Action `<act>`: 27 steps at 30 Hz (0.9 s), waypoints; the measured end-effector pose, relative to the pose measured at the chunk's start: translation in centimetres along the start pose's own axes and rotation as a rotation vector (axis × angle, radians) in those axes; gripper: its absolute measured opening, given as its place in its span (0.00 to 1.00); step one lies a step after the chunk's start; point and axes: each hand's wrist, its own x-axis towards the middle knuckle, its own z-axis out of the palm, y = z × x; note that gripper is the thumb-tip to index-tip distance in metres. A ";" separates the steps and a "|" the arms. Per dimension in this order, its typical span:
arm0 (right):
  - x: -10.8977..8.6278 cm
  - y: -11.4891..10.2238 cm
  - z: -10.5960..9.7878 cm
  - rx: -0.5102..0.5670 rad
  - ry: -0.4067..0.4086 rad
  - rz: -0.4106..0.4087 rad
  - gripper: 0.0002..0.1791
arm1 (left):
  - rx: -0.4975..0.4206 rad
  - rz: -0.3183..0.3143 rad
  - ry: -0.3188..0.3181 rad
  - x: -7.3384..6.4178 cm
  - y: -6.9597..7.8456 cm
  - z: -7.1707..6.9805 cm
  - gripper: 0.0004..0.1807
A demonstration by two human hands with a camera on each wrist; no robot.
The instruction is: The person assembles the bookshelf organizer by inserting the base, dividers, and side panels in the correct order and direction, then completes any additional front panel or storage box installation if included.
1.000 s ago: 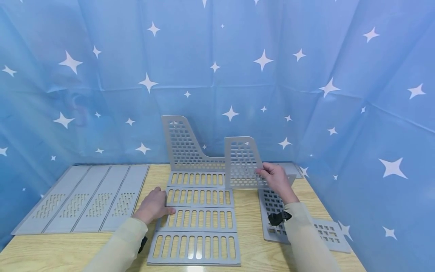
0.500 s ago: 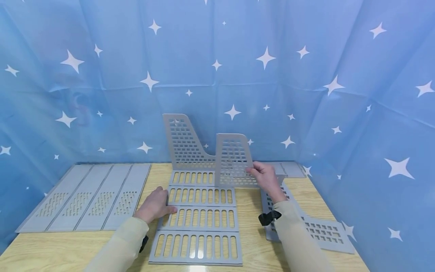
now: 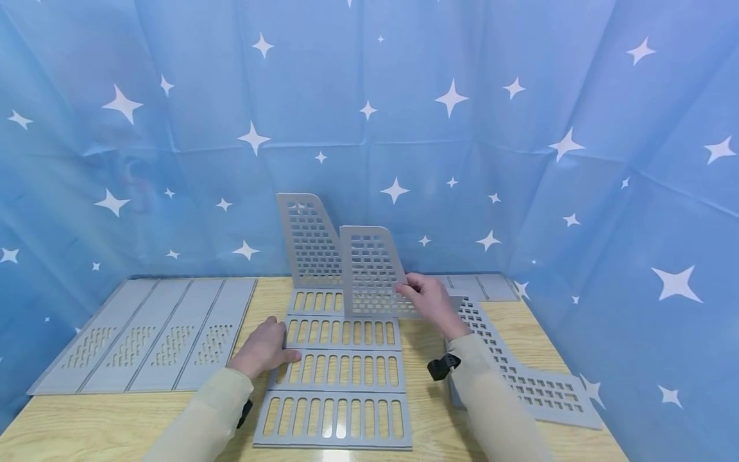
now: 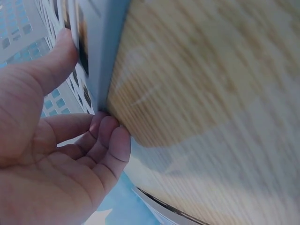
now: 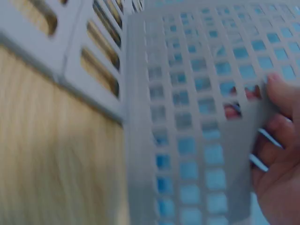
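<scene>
A grey slotted panel (image 3: 340,389) in several joined sections lies on the table, with a perforated grey side panel (image 3: 314,256) standing upright at its far end. My left hand (image 3: 262,346) holds its left edge; in the left wrist view the hand's thumb (image 4: 61,58) lies on the slotted face, and the curled fingertips meet the edge (image 4: 105,70). A second perforated side panel (image 3: 369,266) stands upright in front of the first, partly covering it. My right hand (image 3: 430,305) pinches its sloped edge, thumb on the near face, fingers behind, also seen in the right wrist view.
Flat grey panels (image 3: 144,314) with small hole patterns lie side by side at the left. More perforated panels (image 3: 537,385) lie at the right under the right forearm. Grey strips (image 3: 487,287) lie at the back right, before a blue starry curtain (image 3: 369,83).
My right hand has moved left with the perforated side panel, which now covers more of the standing one behind it. The left hand keeps its place on the slotted panel.
</scene>
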 end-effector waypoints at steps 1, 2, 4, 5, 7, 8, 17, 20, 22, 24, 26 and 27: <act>-0.1 0.1 -0.6 -0.046 -0.024 0.011 0.11 | -0.001 0.002 -0.003 0.0 0.0 0.1 0.33; -0.1 0.3 -1.3 -0.094 -0.052 0.018 0.12 | -0.004 0.002 -0.006 0.0 0.0 0.1 0.34; -0.4 1.0 -2.9 -0.189 -0.093 0.022 0.14 | -0.007 0.003 -0.011 0.0 -0.1 0.2 0.35; -0.6 1.5 -3.7 -0.228 -0.111 0.022 0.15 | -0.010 0.003 -0.013 0.0 -0.1 0.2 0.36; -1.1 2.4 -5.2 -0.291 -0.154 0.017 0.17 | -0.010 -0.001 -0.013 0.0 -0.2 0.2 0.36; -1.3 2.9 -5.9 -0.314 -0.172 0.011 0.16 | -0.009 -0.001 -0.013 0.0 -0.2 0.2 0.36; -2.2 5.7 -6.8 -0.315 -0.159 0.004 0.10 | -0.009 0.006 -0.006 0.2 -0.2 0.0 0.36; -2.1 5.9 -6.0 -0.268 -0.113 -0.018 0.13 | -0.021 0.010 -0.012 0.2 -0.2 0.0 0.36; -2.0 5.8 -5.4 -0.258 -0.090 -0.033 0.17 | -0.031 0.011 -0.016 0.1 -0.3 -0.1 0.36; -1.8 5.6 -4.7 -0.238 -0.075 -0.039 0.22 | -0.041 0.009 -0.020 0.1 -0.3 -0.2 0.36; -1.6 5.3 -4.0 -0.215 -0.075 -0.040 0.25 | -0.047 0.007 -0.028 0.0 -0.3 -0.3 0.37; -1.5 5.2 -3.7 -0.208 -0.078 -0.033 0.26 | -0.049 0.006 -0.033 0.0 -0.4 -0.4 0.38</act>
